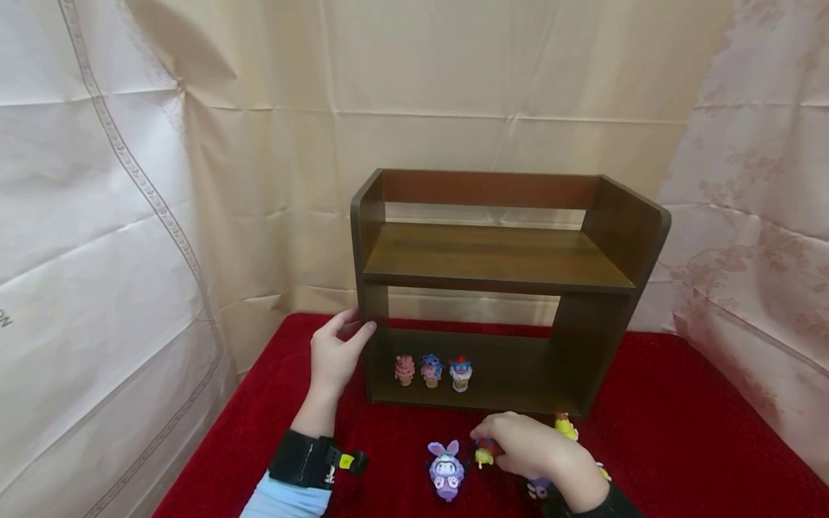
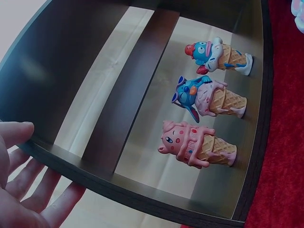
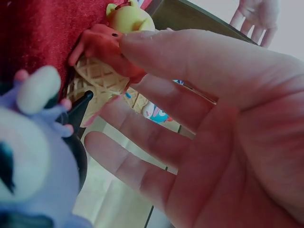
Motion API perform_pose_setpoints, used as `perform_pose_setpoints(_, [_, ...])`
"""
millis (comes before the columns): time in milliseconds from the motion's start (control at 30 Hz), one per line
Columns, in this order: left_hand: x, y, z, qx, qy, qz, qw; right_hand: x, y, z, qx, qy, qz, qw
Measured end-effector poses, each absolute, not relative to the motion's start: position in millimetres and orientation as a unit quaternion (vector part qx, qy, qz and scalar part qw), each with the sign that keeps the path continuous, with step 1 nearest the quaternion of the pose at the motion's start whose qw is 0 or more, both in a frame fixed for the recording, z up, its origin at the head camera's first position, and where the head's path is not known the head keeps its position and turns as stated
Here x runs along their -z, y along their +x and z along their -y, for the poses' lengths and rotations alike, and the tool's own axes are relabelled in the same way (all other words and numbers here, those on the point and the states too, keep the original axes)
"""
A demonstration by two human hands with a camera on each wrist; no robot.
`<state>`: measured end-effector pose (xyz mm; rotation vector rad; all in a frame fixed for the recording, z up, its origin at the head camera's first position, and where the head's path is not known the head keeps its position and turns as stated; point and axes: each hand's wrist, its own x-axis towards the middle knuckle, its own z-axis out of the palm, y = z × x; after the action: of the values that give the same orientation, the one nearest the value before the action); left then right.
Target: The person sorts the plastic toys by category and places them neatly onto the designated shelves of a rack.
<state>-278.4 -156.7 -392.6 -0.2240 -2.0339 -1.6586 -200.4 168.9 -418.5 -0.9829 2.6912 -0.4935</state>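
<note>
This is looking like a makeshift curtained booth: a white sheet (image 1: pixel 97 288), cream curtain (image 1: pixel 453 72) and floral curtain (image 1: pixel 764 158) are enclosing a red-covered table (image 1: pixel 686 410) on 3 sides.

A person's left hand (image 1: pixel 333 354) stands raised, thumb spread, while the lower right hand (image 1: pixel 526 442) apparently pinches thumb against fingers.

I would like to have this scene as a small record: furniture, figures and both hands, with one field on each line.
Furniture: brown shelf on red cloth
Lower level, left to right: pink cone figure; blue-and-pink cone figure; red-capped cone figure
Left hand: rests against the shelf's left side panel
Right hand: pinches a red-topped cone figure
On the cloth: purple rabbit-eared figure, left of the right hand
Partly hidden: yellow figure, beyond the right hand
</note>
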Motion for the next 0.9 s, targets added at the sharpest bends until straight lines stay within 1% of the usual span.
perform_pose_setpoints(167, [392.6,-279.1,156.9,0.611,-0.083,0.747,0.250,418.1,-202.0,-167.3,0.150,-0.340,-0.922,0.105])
perform_pose_setpoints(367, [392.6,-278.1,157.1,0.613,-0.079,0.748,0.242,418.9,-201.8,-166.2,0.146,-0.331,-0.925,0.113])
perform_pose_setpoints(567, [391.6,-277.4,157.1,0.612,-0.078,0.748,0.246,421.3,-202.2,-165.5,0.134,-0.330,-0.928,0.109])
perform_pose_setpoints(900, [391.0,-275.5,155.7,0.609,-0.074,0.751,0.244,422.7,-201.8,-165.1,0.123,-0.315,-0.934,0.120])
